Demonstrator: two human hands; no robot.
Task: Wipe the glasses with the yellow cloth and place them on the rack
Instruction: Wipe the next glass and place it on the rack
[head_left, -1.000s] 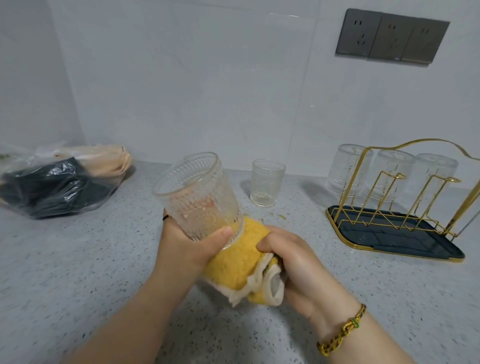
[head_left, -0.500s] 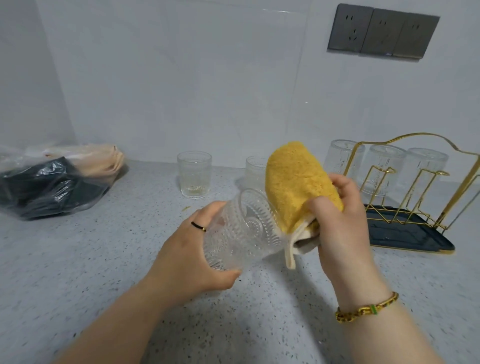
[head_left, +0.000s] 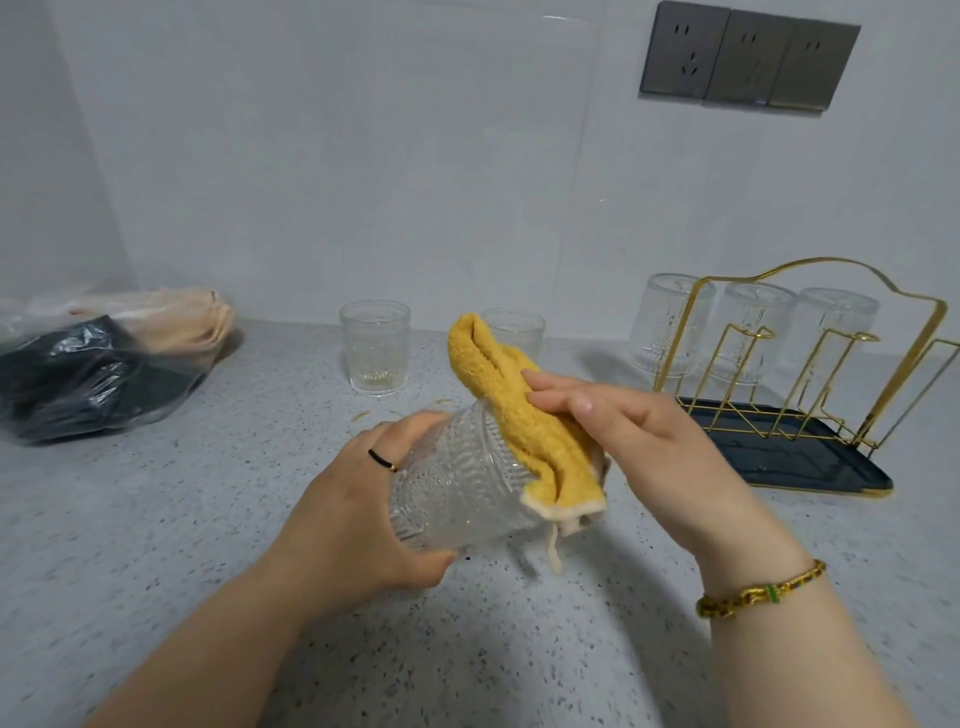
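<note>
The left hand (head_left: 358, 519) grips the glass (head_left: 457, 499) around its base end, fingers and thumb curled about it. The glass is held above the counter (head_left: 156, 519), tipped on its side with its mouth towards 2 o'clock. The right hand (head_left: 654, 447) holds the cloth (head_left: 519, 410) against the glass's rim. Its fingers (head_left: 561, 400) lie fairly straight over the fabric and its thumb is hidden. The cloth is folded, one end rising towards 12 o'clock and the other hanging past the glass's mouth.

At 12 o'clock from the held glass a second glass (head_left: 375, 353) stands upright on the counter. A third glass (head_left: 513, 332) stands just right of it, partly behind the cloth. At 2 o'clock the rack (head_left: 800, 374) sits on its dark tray (head_left: 779, 452) with three upturned glasses (head_left: 753, 332) along its far side. At 10 o'clock lies a plastic bag (head_left: 98, 374). There is a ring (head_left: 382, 460) on the left hand and a bracelet (head_left: 758, 592) on the right wrist.
</note>
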